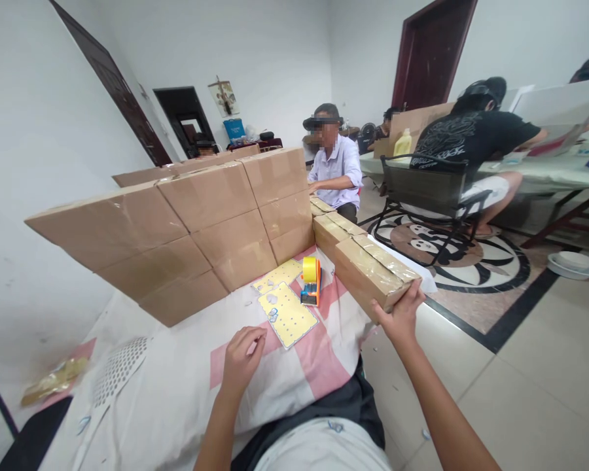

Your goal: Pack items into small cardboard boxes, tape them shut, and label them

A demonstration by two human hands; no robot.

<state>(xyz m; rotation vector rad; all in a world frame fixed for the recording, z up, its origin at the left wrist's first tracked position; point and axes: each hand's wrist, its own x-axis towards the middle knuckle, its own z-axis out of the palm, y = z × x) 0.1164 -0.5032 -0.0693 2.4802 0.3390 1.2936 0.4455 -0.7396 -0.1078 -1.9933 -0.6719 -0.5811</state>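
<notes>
One long side of the box [368, 265] is hidden; its near end is grasped between thumb and fingers of the right hand [401, 313]. The left hand [243, 353] is loosely curled near the card [289, 317]; whether anything is held cannot be told.

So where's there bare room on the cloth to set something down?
A broad bare patch of cloth lies between the white perforated swatter and your left hand, in front of the box wall. A narrower one lies between the near yellow card and the low box row. It's crowded mid-table: near card, far card and tape dispenser bunch together.
</notes>
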